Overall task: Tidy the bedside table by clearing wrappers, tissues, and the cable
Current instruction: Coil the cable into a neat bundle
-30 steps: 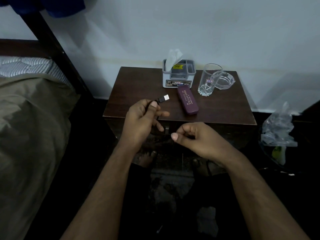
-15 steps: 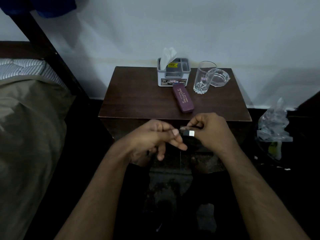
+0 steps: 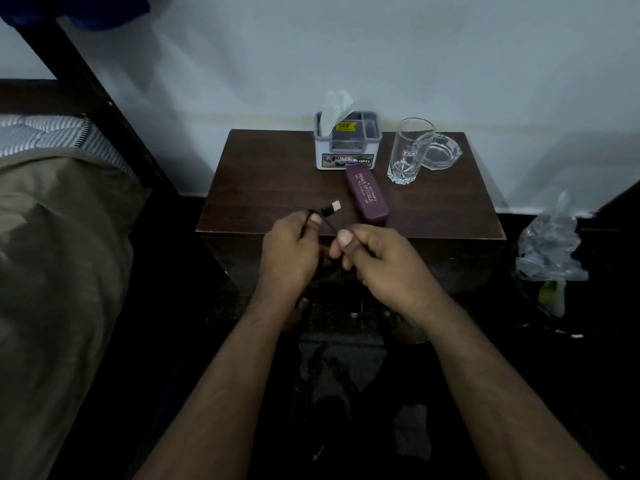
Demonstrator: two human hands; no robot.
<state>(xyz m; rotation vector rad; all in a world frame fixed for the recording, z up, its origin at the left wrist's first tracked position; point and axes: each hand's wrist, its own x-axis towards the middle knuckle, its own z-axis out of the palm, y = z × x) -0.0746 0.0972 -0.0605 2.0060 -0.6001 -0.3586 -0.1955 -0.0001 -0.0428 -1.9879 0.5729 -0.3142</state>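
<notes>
Cable (image 3: 328, 220): black, thin, with a pale metal plug at its upper end; held in the air over the front edge of the table (image 3: 277, 181), between both hands.
Left hand (image 3: 289, 251): fingers curled around the cable, thumb pressed on it just below the plug.
Right hand (image 3: 377, 258): fingers curled, thumb and forefinger pinching the cable lower down, just beside the left hand.
Organiser (image 3: 348, 143): grey, compartmented, at the back of the table against the wall; tissue (image 3: 336, 109) standing upright in its left compartment.
Case (image 3: 367, 195): maroon, closed, lying slantwise in front of the organiser.
Glass (image 3: 408, 150): clear, upright, right of the organiser.
Ashtray (image 3: 441, 152): clear glass, just behind and right of the glass.
Bag (image 3: 550, 244): crumpled clear plastic, on the floor right of the table.
Bed (image 3: 52, 220): left of the table, under an olive cover.
</notes>
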